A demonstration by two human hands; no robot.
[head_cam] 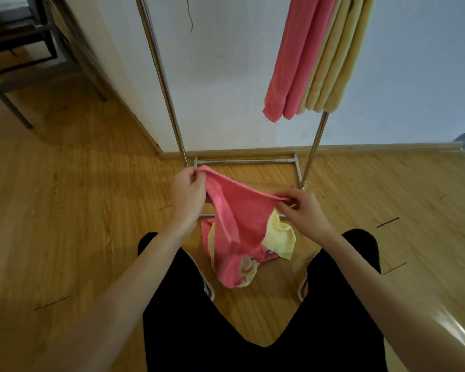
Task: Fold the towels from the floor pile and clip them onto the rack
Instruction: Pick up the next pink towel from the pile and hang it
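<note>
Wooden floor (pixel 65 210) runs to a white wall (pixel 226 76), with a dark chair frame (pixel 16 49) at far left. Next, the metal rack (pixel 161 76) stands against the wall, its base bars on the floor. The left hand (pixel 185 194) pinches one corner of a pink towel (pixel 239 210) between curled fingers and thumb. That towel sags between both hands above the floor pile (pixel 253 251) of pink and yellow towels, which lies between the person's black-trousered legs. The right hand (pixel 301 210) pinches the towel's other corner, fingers curled. Higher right, folded pink and yellow hung towels (pixel 314 55) hang from the rack.
</note>
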